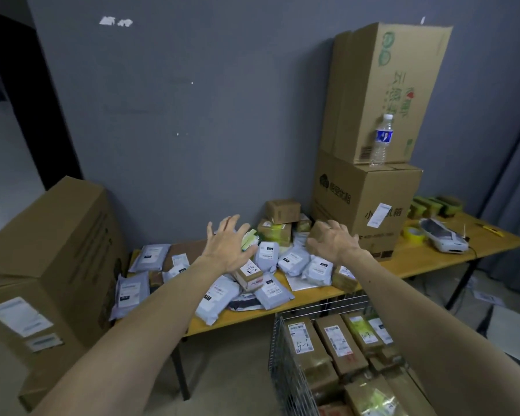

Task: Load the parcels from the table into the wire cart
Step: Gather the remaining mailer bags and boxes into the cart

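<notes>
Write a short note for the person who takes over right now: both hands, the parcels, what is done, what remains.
Left grip: open, fingers spread, holds nothing, above the grey mailer bags.
Right grip: open, empty, above the same heap.
Wooden table: mailer bags and small cartons lie heaped.
Wire cart: in front of the table, several brown boxes already inside.
Left to do: move the heap into the cart.
</notes>
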